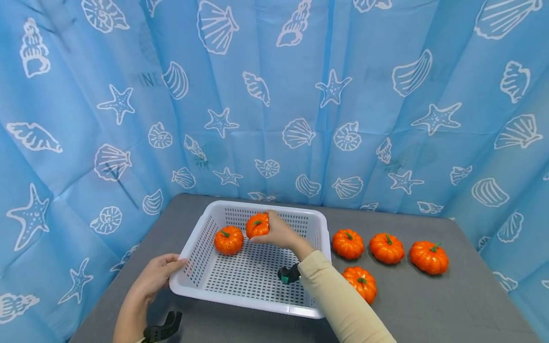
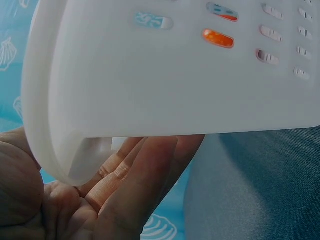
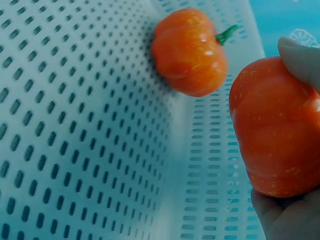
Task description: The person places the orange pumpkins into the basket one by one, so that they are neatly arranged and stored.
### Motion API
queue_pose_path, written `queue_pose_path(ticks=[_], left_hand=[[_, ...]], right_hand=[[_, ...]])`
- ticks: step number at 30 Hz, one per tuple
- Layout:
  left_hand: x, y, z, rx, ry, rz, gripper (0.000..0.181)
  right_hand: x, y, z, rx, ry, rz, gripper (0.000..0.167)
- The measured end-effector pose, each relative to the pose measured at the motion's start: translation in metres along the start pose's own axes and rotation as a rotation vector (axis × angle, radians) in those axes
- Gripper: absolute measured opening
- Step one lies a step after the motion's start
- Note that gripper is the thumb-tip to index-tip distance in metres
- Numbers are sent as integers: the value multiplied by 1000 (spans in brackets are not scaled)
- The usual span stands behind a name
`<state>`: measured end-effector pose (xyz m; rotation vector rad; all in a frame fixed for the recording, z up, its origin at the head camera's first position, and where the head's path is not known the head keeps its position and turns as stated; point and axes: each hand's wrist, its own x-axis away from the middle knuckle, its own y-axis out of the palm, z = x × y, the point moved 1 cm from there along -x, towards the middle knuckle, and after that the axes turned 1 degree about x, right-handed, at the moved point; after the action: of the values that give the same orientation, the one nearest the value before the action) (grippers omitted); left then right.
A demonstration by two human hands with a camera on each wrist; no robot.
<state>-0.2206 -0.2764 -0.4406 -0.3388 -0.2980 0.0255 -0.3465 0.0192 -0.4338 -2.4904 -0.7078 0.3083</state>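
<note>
A white perforated plastic basket (image 1: 240,305) sits on the grey table. My left hand (image 1: 155,276) grips its left rim, thumb over the edge and fingers beneath, as the left wrist view shows with the hand (image 2: 125,185) under the basket wall (image 2: 125,90). Inside the basket, my right hand (image 1: 280,232) holds a small orange pumpkin (image 1: 257,226) with a green stem. In the right wrist view, thumb and fingers clasp this pumpkin (image 3: 275,130) from either side. Another pumpkin (image 1: 228,240) rests in the basket, to the left of the held one.
Right of the basket, several more orange pumpkins stand on the table (image 1: 472,305): one (image 1: 348,244) near the rim, one (image 1: 387,248) beside it, one (image 1: 429,257) farthest right, and one (image 1: 361,284) partly behind my right sleeve (image 1: 339,295). A blue shell-print curtain (image 1: 266,114) hangs behind.
</note>
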Motion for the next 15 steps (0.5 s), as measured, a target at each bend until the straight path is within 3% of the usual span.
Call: queue_pose_path(ticks=[4,8,15], left_hand=[[0,0,0,-1,2,7,45],[1,1,1,-9,1,9,45],[2,1,2,-13,4,7,45]], right_hand=[[0,5,1,35,26,-23,74],[0,10,5,97,95,-48,85],[-1,18,10,164,171,-81,82]])
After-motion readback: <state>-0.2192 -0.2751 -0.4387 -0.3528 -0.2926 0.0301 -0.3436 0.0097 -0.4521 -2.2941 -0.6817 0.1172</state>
